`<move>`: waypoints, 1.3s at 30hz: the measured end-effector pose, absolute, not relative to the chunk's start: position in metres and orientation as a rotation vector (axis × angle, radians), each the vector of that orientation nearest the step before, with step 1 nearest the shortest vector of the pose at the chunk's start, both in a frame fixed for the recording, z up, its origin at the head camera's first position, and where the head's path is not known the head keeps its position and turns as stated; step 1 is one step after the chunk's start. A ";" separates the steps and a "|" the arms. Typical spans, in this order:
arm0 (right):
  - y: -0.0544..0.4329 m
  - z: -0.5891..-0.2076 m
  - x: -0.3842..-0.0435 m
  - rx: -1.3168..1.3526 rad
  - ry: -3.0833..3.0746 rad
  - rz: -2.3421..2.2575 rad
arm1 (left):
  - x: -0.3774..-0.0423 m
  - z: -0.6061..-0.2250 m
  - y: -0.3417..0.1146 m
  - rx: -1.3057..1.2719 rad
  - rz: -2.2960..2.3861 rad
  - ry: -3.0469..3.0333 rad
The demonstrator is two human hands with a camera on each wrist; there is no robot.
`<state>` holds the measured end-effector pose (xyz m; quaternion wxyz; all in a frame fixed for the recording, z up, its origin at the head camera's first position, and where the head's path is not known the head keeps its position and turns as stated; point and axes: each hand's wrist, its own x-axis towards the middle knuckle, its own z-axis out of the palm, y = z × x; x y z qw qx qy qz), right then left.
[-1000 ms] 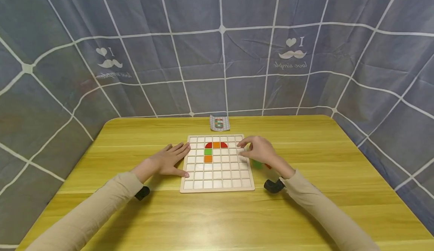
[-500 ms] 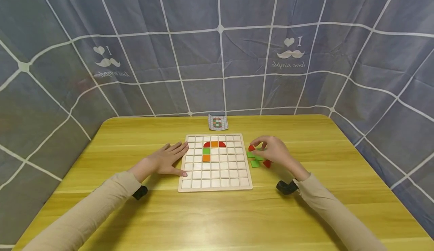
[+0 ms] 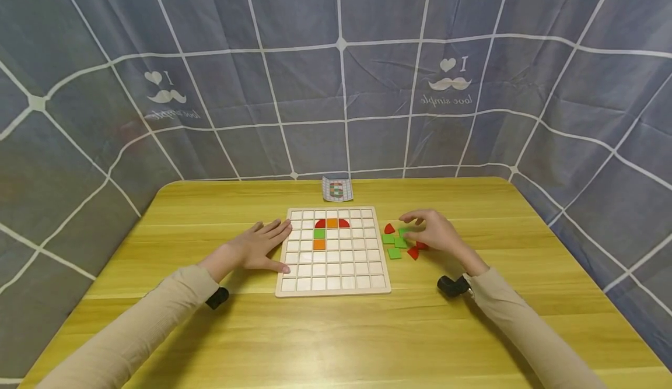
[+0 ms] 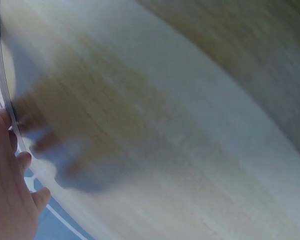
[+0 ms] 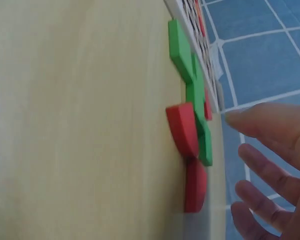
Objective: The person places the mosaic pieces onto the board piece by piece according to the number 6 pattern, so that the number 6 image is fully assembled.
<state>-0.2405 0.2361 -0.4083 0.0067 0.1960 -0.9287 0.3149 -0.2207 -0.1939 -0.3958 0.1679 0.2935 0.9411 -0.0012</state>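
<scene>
Here the left hand (image 3: 257, 248) lies with fingers spread, fingertips touching the left edge of a pale wooden grid board (image 3: 340, 269) on the yellow wood-grained surface (image 3: 336, 342). The right hand (image 3: 437, 232) is empty, thumb and fingertips apart, over loose green square tiles (image 3: 394, 253) and red wedge-shaped tiles (image 3: 389, 229) just right of the board. Two orange square tiles (image 3: 319, 244) sit in the board.
</scene>
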 end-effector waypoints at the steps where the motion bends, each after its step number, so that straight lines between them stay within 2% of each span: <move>1: 0.237 -0.409 -0.242 0.615 -2.912 0.983 | -0.221 -0.396 -0.194 0.838 0.000 2.676; 39: 0.247 -0.412 -0.251 0.644 -3.047 0.787 | -0.219 -0.396 -0.192 0.844 -0.031 2.666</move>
